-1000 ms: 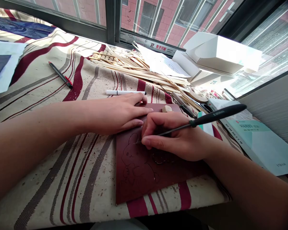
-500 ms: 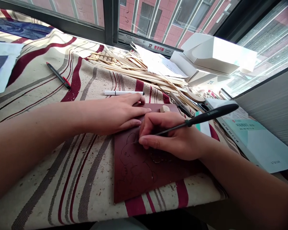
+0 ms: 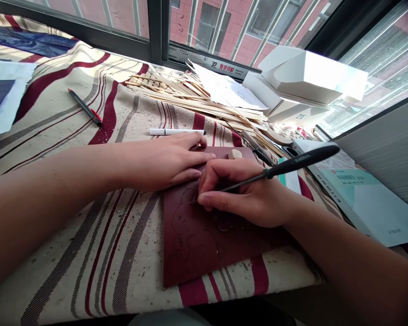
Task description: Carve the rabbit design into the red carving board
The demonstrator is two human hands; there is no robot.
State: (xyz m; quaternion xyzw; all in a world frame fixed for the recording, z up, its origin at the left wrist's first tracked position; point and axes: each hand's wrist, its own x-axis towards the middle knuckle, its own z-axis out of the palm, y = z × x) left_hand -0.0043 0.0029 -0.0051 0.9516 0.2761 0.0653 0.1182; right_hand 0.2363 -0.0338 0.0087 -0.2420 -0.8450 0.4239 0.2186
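A reddish-brown board (image 3: 190,267) lies on the striped cloth, with a line drawing of a rounded, bear-like animal on it. Pinched in my right hand (image 3: 248,194) is a carving tool (image 3: 302,161) with a black handle and a thin metal shaft. Its tip reaches the upper part of the drawing, mostly behind my fingers. My left hand (image 3: 170,158) rests flat with fingers spread, its fingertips on the board's upper left. A small whitish block (image 3: 235,154), perhaps an eraser, sits at the board's far edge. Just beyond my left hand is a white pen (image 3: 177,132).
Thin wooden strips (image 3: 183,97) are heaped near the window, with paper sheets (image 3: 224,86) on them. White boxes (image 3: 313,74) stand behind. A book (image 3: 370,199) lies at right, a black-and-red pen (image 3: 85,107) at left. Small crumbs dot the striped cloth (image 3: 64,253).
The whole view has shifted very slightly. My hands, the carving tool and the board look almost the same as before.
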